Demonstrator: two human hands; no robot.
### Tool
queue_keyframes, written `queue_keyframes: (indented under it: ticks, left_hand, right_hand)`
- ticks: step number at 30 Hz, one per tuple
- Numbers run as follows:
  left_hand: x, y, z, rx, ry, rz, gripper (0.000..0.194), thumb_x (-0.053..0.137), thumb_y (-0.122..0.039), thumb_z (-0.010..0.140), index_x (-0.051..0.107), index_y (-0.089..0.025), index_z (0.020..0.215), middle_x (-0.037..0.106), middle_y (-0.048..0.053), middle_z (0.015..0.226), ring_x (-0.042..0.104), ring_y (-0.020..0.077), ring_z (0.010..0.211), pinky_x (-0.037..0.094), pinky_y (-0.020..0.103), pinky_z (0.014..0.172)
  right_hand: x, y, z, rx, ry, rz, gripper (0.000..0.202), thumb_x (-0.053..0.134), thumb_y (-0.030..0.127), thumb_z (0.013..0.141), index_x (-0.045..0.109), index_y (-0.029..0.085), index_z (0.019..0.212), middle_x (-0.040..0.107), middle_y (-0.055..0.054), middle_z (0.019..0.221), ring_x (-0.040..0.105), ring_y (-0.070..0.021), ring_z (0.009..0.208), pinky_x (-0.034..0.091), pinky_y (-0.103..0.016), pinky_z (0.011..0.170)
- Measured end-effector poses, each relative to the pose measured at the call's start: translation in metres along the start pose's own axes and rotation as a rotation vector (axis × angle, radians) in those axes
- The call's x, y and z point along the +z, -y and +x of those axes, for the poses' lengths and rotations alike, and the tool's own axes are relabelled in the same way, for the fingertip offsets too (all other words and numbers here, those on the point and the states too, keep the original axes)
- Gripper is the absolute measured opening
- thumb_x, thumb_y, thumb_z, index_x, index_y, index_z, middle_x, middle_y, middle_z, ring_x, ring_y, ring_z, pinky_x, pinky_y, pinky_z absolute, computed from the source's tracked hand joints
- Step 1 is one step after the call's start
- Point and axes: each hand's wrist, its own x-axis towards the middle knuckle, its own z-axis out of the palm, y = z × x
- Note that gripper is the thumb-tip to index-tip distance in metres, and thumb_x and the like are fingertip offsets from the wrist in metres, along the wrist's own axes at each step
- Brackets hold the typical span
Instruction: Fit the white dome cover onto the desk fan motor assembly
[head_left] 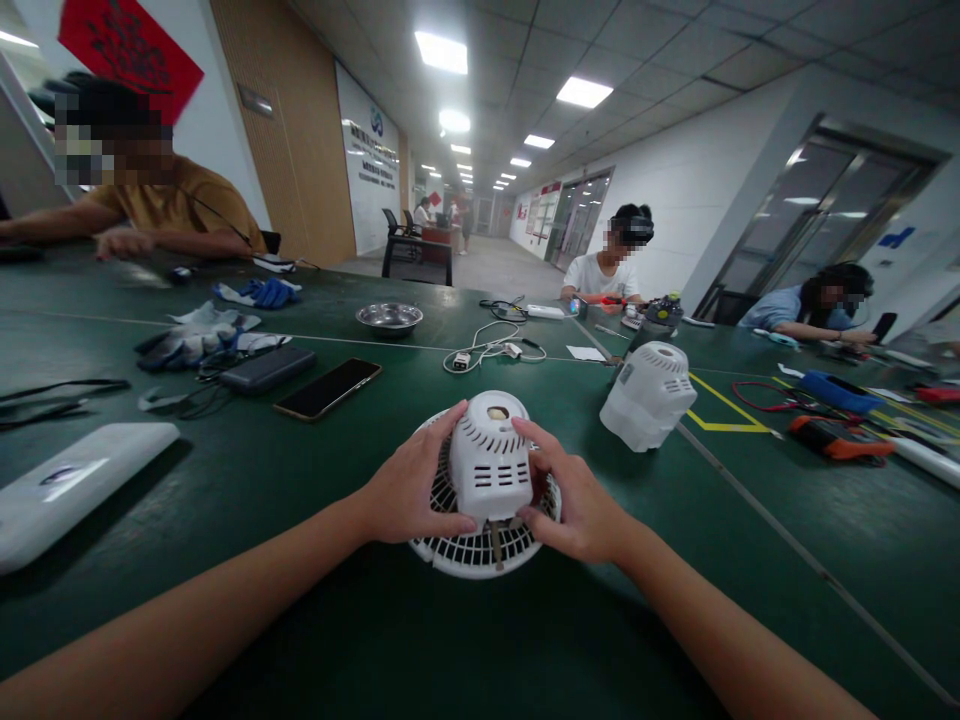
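Note:
Between my hands is a white vented motor cover (491, 455), with slots on its front and a round opening on top. It sits over a round white fan grille (487, 560) lying on the green table. My left hand (409, 475) wraps the cover's left side, thumb near its lower front edge. From the right, my right hand (574, 500) grips the cover with fingers at its top and thumb low. A dark metal strip shows below the cover's front. Part of the grille is hidden by the cover and my hands.
Right of me stands a second white vented housing (649, 400). A metal bowl (389, 319), a white cable (487, 345), a phone (328, 389), a power bank (268, 369) and gloves (195, 335) lie beyond. A white device (75, 490) is at left; an orange multimeter (838, 438) at right. Co-workers sit around.

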Motion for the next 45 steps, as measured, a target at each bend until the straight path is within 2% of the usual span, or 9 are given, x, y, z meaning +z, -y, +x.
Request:
queue_keyframes:
  ticks: [23,27,34,45]
  left_hand:
    - [0.0016,0.0035,-0.0002,0.014,-0.018,-0.007,0.137,0.081,-0.062,0.068,-0.013,-0.027,0.160,0.023,0.022,0.165,0.036,0.0479,0.143,0.031,0.068,0.115]
    - [0.0022,0.0042,0.0001,0.016,-0.022,-0.011,0.137,0.081,-0.062,0.068,-0.013,-0.028,0.160,0.025,0.022,0.164,0.038,0.0475,0.142,0.031,0.067,0.115]
    - [0.0013,0.0013,0.0004,-0.002,-0.008,-0.015,0.134,0.080,-0.064,0.070,-0.014,-0.029,0.160,0.024,0.021,0.164,0.037,0.0467,0.143,0.031,0.068,0.115]
    - [0.0011,0.0020,0.0000,-0.006,0.000,-0.014,0.135,0.081,-0.063,0.069,-0.015,-0.030,0.159,0.023,0.022,0.164,0.037,0.0473,0.143,0.032,0.069,0.114]
  right_hand:
    - [0.0005,-0.0003,-0.0010,0.039,0.004,-0.008,0.088,0.065,0.027,0.083,0.016,0.027,0.156,0.068,-0.005,0.100,0.060,-0.0175,0.072,0.054,-0.037,0.069]
    - [0.0006,-0.0001,-0.0012,0.034,0.009,0.009,0.088,0.066,0.028,0.083,0.016,0.028,0.156,0.068,-0.006,0.105,0.061,-0.0175,0.074,0.055,-0.037,0.070]
    - [-0.0009,0.0031,0.0000,0.033,0.006,0.003,0.087,0.065,0.026,0.083,0.019,0.027,0.156,0.067,-0.004,0.098,0.060,-0.0168,0.073,0.053,-0.035,0.069]
    - [-0.0007,0.0029,0.0003,0.048,0.017,0.013,0.089,0.066,0.025,0.083,0.017,0.028,0.157,0.068,-0.006,0.105,0.061,-0.0167,0.074,0.054,-0.037,0.071]
